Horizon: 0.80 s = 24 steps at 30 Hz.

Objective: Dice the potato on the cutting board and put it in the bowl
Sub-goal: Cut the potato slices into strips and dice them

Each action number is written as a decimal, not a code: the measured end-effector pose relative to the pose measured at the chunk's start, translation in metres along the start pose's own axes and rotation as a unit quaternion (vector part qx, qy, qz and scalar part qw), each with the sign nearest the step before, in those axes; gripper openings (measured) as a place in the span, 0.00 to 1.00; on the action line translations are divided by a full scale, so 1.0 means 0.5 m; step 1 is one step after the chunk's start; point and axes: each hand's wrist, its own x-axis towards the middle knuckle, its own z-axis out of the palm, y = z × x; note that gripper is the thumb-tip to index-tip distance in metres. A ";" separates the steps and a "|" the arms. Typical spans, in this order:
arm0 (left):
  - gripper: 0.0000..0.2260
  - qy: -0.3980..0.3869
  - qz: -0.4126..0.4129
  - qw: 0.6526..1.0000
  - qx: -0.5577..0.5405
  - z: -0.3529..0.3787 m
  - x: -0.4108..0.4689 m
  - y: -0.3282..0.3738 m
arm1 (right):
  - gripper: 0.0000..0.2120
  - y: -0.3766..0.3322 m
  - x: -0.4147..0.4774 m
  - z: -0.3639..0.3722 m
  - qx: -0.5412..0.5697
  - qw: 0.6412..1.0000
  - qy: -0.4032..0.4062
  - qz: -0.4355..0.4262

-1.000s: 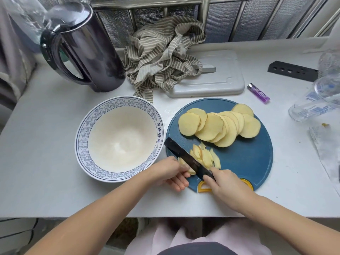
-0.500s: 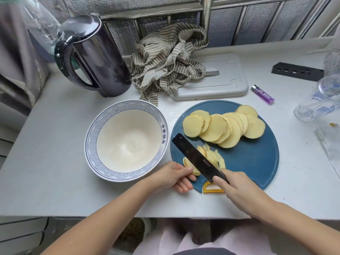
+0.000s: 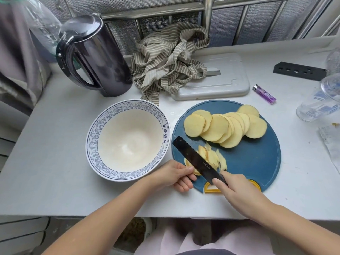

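A round blue cutting board [image 3: 253, 162] carries a fanned row of round potato slices [image 3: 224, 128] at its far side. Near its front left lie thin potato strips [image 3: 214, 158] and a small uncut piece of slice [image 3: 189, 165]. My left hand [image 3: 174, 174] presses its fingertips on that piece. My right hand [image 3: 237, 192] grips a black knife [image 3: 195, 159], whose blade lies diagonally across the strips. The white bowl with a blue patterned rim [image 3: 95, 133] stands left of the board, with nothing in it.
A black kettle [image 3: 95, 56] stands at the back left, with a striped cloth [image 3: 169, 57] on a grey board [image 3: 226, 83] behind. A purple lighter [image 3: 264, 94], a black bar [image 3: 299, 70] and clear plastic bottles [image 3: 320, 100] lie at the right. The table edge runs just below my hands.
The knife blade has shifted left across the slice, away from the cut strips. My left hand stays on the piece. The camera has tilted slightly.
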 end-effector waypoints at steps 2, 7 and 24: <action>0.15 0.002 0.002 1.000 0.000 0.001 0.001 -0.001 | 0.14 -0.003 0.000 0.001 -0.007 1.000 0.000 0.000; 0.15 -0.014 -0.002 1.000 0.018 -0.003 0.005 0.005 | 0.14 -0.011 0.000 -0.001 -0.026 1.000 -0.011 0.006; 0.15 -0.027 -0.008 0.999 0.035 -0.005 0.012 0.010 | 0.15 -0.024 0.043 0.029 -0.018 0.999 -0.027 0.030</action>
